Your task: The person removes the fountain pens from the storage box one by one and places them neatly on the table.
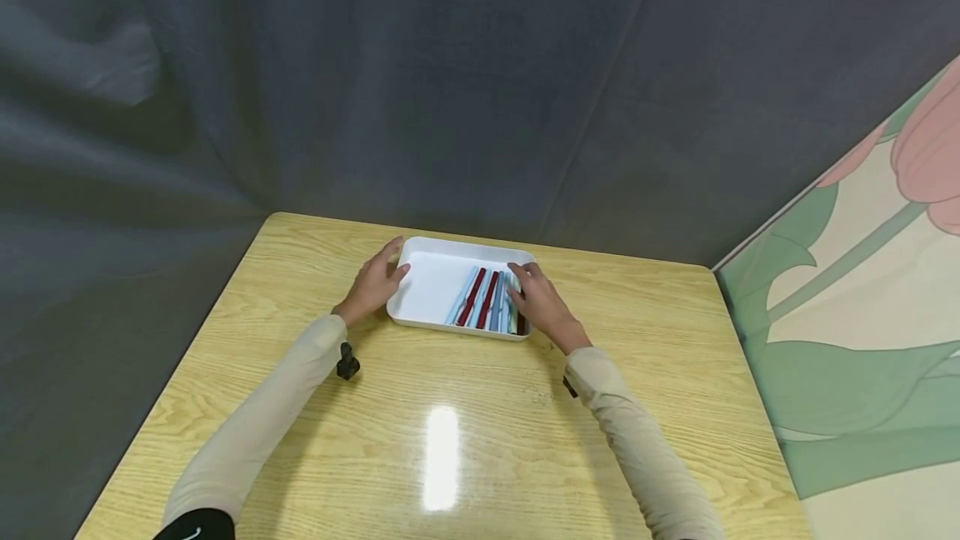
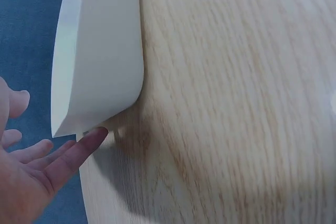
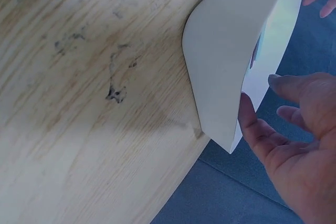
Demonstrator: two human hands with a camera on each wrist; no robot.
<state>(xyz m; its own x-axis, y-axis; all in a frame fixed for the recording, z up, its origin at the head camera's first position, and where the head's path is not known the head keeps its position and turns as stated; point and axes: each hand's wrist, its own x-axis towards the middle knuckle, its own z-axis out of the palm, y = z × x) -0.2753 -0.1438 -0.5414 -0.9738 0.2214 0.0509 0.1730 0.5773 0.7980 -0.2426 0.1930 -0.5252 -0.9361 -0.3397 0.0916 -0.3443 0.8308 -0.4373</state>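
Note:
A shallow white tray lies near the far edge of the table. In its right half, a row of slim pen-like sticks in light blue, dark red and other colours lies side by side; their exact kind is too small to tell. My left hand is at the tray's left end, fingers spread, with the index fingertip by the tray's outer corner in the left wrist view. My right hand reaches over the right end, its fingers loosely bent beside the rim and hiding some sticks. Neither hand visibly grips anything.
The wooden table carries a bright light reflection in front of the tray. Dark curtain hangs behind and to the left. A panel with printed flowers stands along the right side. Dark marks show on the tabletop.

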